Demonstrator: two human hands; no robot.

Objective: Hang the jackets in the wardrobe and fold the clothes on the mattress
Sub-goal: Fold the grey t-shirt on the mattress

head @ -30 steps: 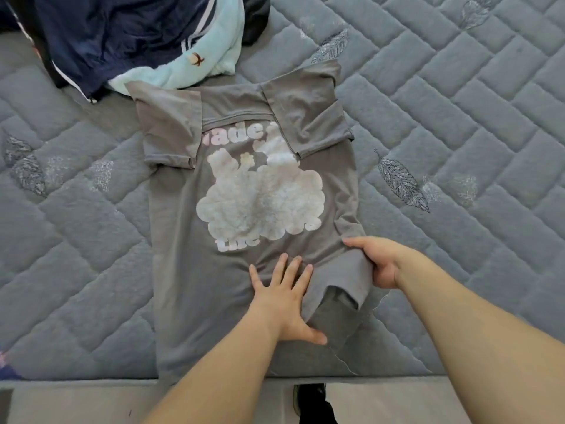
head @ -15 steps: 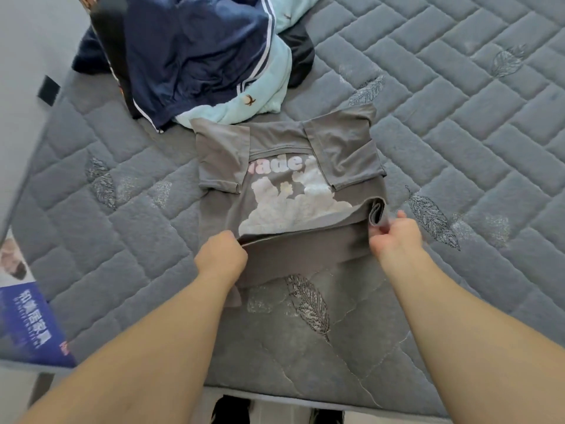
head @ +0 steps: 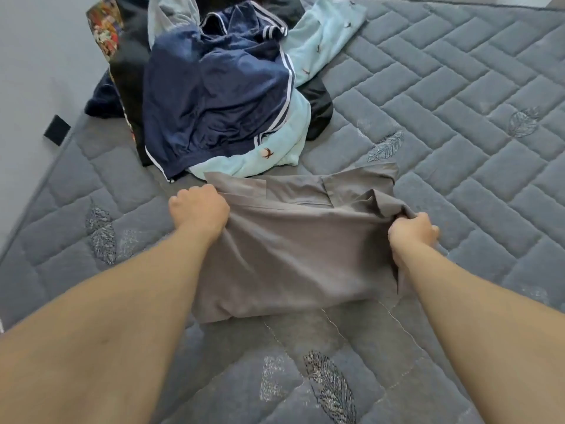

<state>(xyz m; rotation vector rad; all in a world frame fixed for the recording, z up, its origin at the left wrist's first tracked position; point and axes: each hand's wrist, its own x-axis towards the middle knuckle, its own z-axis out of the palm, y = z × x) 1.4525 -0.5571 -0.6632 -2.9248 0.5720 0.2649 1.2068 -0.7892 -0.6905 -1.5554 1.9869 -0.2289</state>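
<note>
A grey T-shirt (head: 293, 255) lies on the quilted grey mattress (head: 458, 117), doubled over so its plain side faces up and the sleeves show along the far edge. The left hand (head: 198, 214) has its fingers curled around the shirt's left edge, knuckles up, gripping the folded cloth. The right hand (head: 412, 232) pinches a bunch of fabric at the shirt's right edge, fingers closed tight on it; the exact layer it holds seems to be the upper fold, though the creases hide that. Both forearms reach in from the near edge. Just beyond the shirt, touching its far edge, sits a heap of clothes: a navy garment with white stripes (head: 214, 96) on top, a pale blue fleece piece (head: 321, 35) under and beside it, and black cloth (head: 318, 102) to the right.
</note>
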